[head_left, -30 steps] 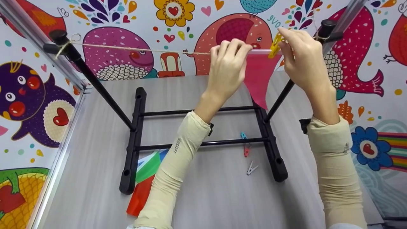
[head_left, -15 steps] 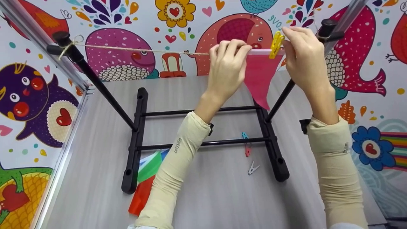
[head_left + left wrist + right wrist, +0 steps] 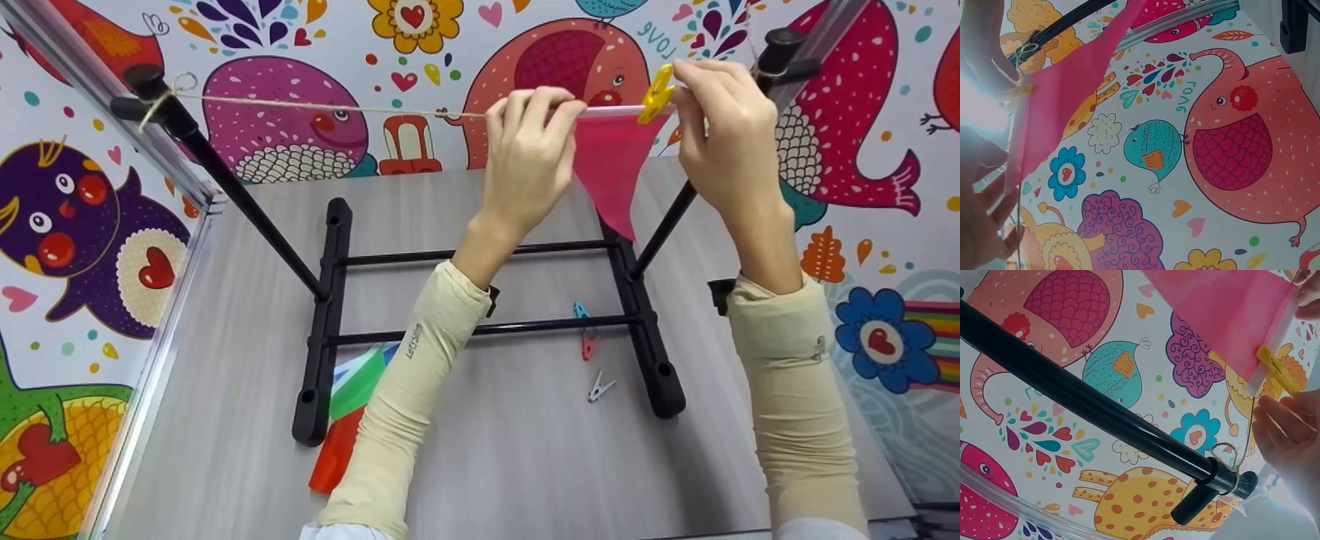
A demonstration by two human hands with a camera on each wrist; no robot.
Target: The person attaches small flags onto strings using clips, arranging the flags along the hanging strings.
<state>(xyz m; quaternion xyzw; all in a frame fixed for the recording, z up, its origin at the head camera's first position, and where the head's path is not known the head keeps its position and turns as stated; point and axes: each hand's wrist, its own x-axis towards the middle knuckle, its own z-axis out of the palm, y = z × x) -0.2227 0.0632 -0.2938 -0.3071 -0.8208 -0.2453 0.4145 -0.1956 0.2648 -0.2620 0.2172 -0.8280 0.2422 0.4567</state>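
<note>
Right hand (image 3: 724,131), at the right corner of the pink pennant (image 3: 611,169), sets thumb and index finger to the handles of a yellow clothespin (image 3: 655,95); whether they squeeze or merely touch it cannot be told. Left hand (image 3: 529,154) pinches the other end of the pennant's pale upper band, so that the cloth hangs between and below the hands. From the left hand the cord (image 3: 315,105) runs leftward to a black post (image 3: 244,210). The step in hand is judged to be fastening the band to the cord. The next move seems to call for confirming that the clothespin bites both layers before the right hand lets go, the left holding the band level. Below the hands, on the counter (image 3: 517,465), lie a gray clothespin (image 3: 598,388) and, across a crossbar (image 3: 559,327), a blue clothespin (image 3: 581,309) and a red clothespin (image 3: 587,347); the bar hides whether these two touch. Beneath the left forearm, a green pennant (image 3: 358,386) and a red pennant (image 3: 336,454) are partly covered by the sleeve. The left fingertips are hidden in the head view, and glare washes out part of the left wrist view.
</note>
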